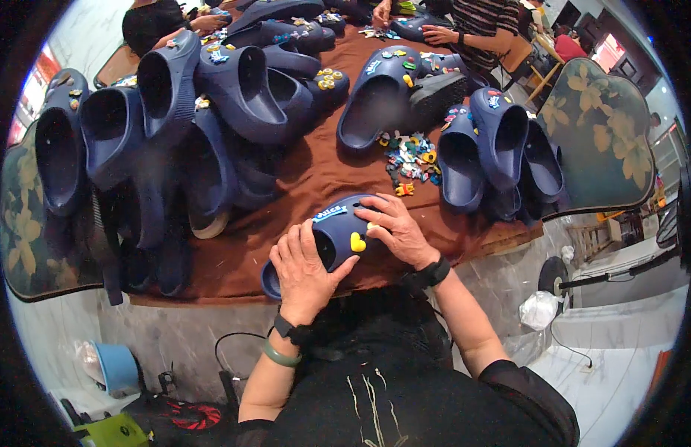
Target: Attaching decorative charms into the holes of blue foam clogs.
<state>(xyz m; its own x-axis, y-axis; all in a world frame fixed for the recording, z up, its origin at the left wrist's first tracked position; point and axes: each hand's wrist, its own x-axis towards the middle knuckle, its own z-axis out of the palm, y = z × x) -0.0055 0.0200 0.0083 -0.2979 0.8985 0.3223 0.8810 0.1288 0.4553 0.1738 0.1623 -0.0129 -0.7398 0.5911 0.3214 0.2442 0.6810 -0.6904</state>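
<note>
A navy blue clog [339, 237] lies at the table's front edge, directly in front of me. On its upper are a light blue banner-shaped shoe charm [330, 214] and a yellow charm [357, 242]. My left hand [304, 270] is wrapped over the clog's opening and holds it, with the thumb along its side. At the toe end, my right hand [399, 229] has its fingers bent against the upper. A small pale charm [372, 228] shows at its thumb and forefinger, partly hidden. Beyond the clog lies a pile of loose colourful charms [412, 156].
Navy clogs [245, 93] are heaped at the left, with more clogs [502, 141] at the right and another clog [375, 104] past the charm pile. A brown cloth [308, 175] covers the table. Across it, other people's hands [439, 34] work. Flower-patterned chair backs [603, 134] flank the table.
</note>
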